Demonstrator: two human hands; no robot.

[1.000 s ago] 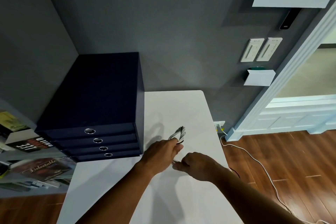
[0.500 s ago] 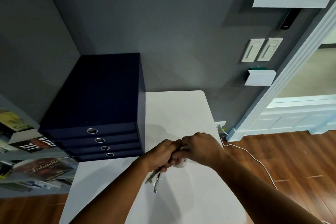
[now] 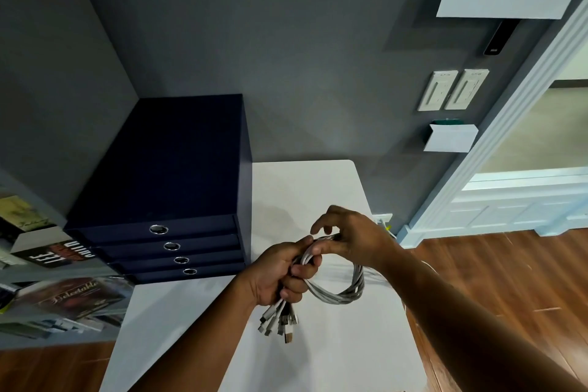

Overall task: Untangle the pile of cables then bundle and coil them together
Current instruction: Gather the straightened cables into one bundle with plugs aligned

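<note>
A bundle of several white and grey cables (image 3: 342, 294) hangs in a loop above the white table (image 3: 334, 353). My left hand (image 3: 280, 274) is closed around the bundle, and the plug ends (image 3: 280, 321) stick out below my fist. My right hand (image 3: 350, 239) pinches the top of the loop just right of my left hand, with the loop sagging beneath it.
A dark blue drawer box (image 3: 168, 194) stands on the table's far left against the grey wall. Books and magazines (image 3: 57, 296) lie on a shelf at the left. A white cord (image 3: 386, 226) runs from a wall socket past the table's right edge over the wooden floor.
Both hands have lifted the cables off the table. The bundle now forms a wider loop, and my right hand has shifted right along it.
</note>
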